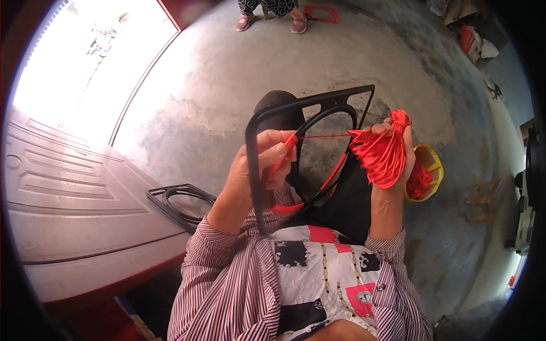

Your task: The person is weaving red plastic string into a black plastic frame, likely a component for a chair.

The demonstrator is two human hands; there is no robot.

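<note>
The person holds a black frame (310,122), a rounded square with a ring inside it, upright over the lap, and it serves as the landmark here. The left hand (264,165) is clenched around the frame's left edge, thumb and fingers also pinching the red cord (324,136) where it meets the inner ring. The right hand (398,150), just right of the frame, grips a bundle of red cord (382,156), fingers closed round its top. A single strand runs taut across the frame's opening between the two hands; part of the ring's lower arc is already wrapped in red. Judgement: the wrapping will go well if the strand stays tight, each turn lies snug against the last, and the left thumb pins the newest turn while the bundle passes through the opening. A yellow bucket (432,170) holding more red cord sits on the floor right of the frame, behind the right hand. A second black frame (179,204) lies lower left of it, beside a pale moulded panel (74,193). No label or sign is legible; the packages far upper right are too small to tell.
</note>
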